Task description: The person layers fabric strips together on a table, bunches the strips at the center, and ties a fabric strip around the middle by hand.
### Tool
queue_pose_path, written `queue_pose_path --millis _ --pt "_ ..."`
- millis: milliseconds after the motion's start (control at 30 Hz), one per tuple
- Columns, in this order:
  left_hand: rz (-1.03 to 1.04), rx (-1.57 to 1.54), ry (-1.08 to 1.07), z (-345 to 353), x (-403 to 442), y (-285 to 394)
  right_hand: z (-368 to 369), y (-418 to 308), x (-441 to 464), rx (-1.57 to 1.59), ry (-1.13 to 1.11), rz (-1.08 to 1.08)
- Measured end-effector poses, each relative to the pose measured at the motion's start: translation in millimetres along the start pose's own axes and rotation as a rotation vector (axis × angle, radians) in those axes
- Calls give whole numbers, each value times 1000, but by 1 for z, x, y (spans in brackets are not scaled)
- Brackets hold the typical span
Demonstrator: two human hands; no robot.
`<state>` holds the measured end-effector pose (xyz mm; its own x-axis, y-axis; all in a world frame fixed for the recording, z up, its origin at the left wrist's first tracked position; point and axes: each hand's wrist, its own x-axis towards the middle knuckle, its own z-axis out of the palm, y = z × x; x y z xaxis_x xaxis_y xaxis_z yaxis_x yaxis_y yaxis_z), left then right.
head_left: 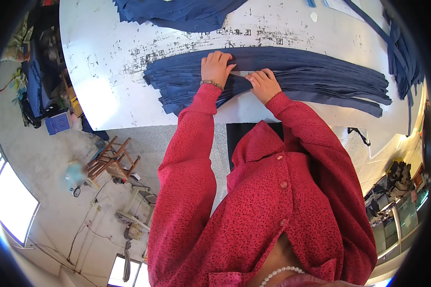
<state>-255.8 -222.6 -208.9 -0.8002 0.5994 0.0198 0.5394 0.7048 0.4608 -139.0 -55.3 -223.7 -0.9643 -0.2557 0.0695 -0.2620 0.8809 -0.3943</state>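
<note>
A long, fanned stack of dark blue fabric strips (330,79) lies across the white table (100,71). My left hand (216,68), with a beaded bracelet at the wrist, is closed on the strips left of the stack's middle, its fingers at the upper edge. Just right of it, my right hand (264,84) pinches the edge of a strip between thumb and fingers. Between the hands a narrow gap shows where some strips are parted. The thumb tips are partly hidden by cloth.
More blue fabric (182,14) is piled at the table's far edge. Blue strips (402,57) hang over the right side. A wooden stool (112,160) lies on the floor at the left, below a blue box (59,123).
</note>
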Motion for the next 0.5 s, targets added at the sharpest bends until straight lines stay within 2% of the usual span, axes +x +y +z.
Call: queue_pose_path --millis 333,367,433,500 --pt "121 -62 -28 -7 -12 -2 -5 -4 4 -19 35 47" --pt "136 -88 -74 -8 -15 -2 -9 -6 6 -19 35 48" --pt "151 -114 -121 -10 -18 -3 -15 -8 10 -5 182 40" --pt "185 -140 -200 -12 -21 -3 -14 -7 10 -23 155 30"
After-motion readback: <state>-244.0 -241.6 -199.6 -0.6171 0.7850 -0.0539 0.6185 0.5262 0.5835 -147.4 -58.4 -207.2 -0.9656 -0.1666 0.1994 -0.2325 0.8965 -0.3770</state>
